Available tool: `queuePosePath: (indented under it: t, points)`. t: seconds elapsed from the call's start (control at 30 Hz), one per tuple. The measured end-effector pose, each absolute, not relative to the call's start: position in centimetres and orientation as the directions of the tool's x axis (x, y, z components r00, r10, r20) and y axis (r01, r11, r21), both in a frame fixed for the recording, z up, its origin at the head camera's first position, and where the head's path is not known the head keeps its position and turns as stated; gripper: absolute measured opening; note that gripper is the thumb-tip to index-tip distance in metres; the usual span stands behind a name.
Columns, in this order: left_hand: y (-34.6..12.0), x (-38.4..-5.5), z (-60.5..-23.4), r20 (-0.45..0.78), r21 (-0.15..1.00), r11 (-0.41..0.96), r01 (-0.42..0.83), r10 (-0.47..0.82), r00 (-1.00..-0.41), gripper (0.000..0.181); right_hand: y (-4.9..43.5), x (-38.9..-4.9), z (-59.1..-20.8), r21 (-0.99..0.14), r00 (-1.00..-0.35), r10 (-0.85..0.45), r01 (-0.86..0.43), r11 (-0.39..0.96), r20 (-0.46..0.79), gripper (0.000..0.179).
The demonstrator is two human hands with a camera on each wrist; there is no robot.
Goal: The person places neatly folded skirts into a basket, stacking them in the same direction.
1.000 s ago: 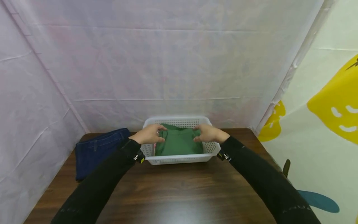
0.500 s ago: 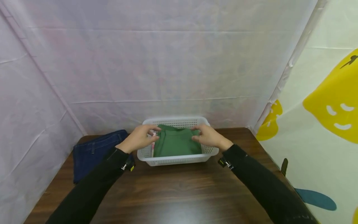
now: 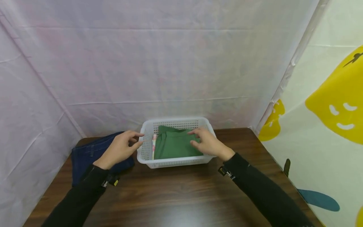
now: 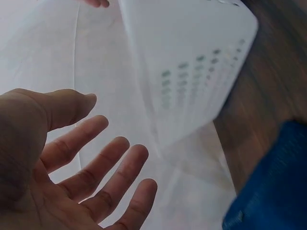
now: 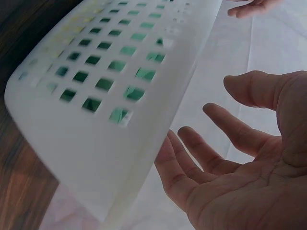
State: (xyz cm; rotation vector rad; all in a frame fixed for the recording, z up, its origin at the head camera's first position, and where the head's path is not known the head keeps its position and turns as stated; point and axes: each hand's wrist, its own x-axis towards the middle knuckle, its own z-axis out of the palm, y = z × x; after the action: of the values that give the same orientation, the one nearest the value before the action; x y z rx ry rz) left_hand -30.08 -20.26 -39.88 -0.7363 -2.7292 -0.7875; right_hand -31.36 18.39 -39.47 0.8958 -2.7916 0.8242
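Note:
A folded green garment (image 3: 178, 145) lies inside the white plastic basket (image 3: 175, 162) in the head view. Along its left side shows a strip of pink and white patterned cloth (image 3: 154, 145). My left hand (image 3: 120, 148) is left of the basket, over a pair of folded blue jeans (image 3: 85, 157), its fingers spread and holding nothing. In the left wrist view those fingers (image 4: 110, 191) are apart from the basket wall. Over the basket's right part is my right hand (image 3: 208, 143), fingers loosely bent with nothing between them; the right wrist view shows its palm (image 5: 240, 191) near the rim.
A brown wooden table (image 3: 170, 195) carries the basket and jeans. Behind it hangs a pale cloth wall (image 3: 170, 69). On the right, another cloth (image 3: 312, 151) bears yellow printed shapes.
My left hand has moved left, away from the green garment and out over the jeans. The right hand has stayed over the basket's right part. The head view has shifted slightly.

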Motion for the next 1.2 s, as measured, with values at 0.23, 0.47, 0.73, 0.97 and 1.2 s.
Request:
queuePosePath:
  t: [0.23, 0.47, 0.73, 0.97, 1.2]
  points:
    - [-23.6, -28.6, -41.2, 0.27, 0.454, 0.786, 0.42, 0.328, -0.905, 0.04, 16.8, -30.8, -39.6, -0.408, -0.775, -0.548, -0.632, 0.659, 0.314, 0.04]
    - [-27.5, -27.7, -42.7, 0.237, 0.422, 0.847, 0.323, 0.24, -0.941, 0.042, 15.0, -30.2, -39.4, -0.412, -0.762, -0.569, -0.646, 0.643, 0.308, 0.042]
    - [-31.5, -27.1, -44.7, 0.206, 0.369, 0.899, 0.236, 0.169, -0.964, 0.051, 12.7, -29.8, -39.1, -0.426, -0.736, -0.611, -0.672, 0.606, 0.293, 0.042]
    - [-34.0, -27.6, -46.4, 0.056, 0.323, 0.941, 0.104, 0.091, -0.994, 0.071, 10.3, -29.4, -39.2, -0.393, -0.696, -0.651, -0.714, 0.58, 0.303, 0.042]
    - [-34.9, -27.8, -47.2, 0.02, 0.322, 0.941, 0.106, 0.105, -0.994, 0.071, 7.9, -29.3, -39.4, -0.371, -0.664, -0.68, -0.744, 0.556, 0.313, 0.042]
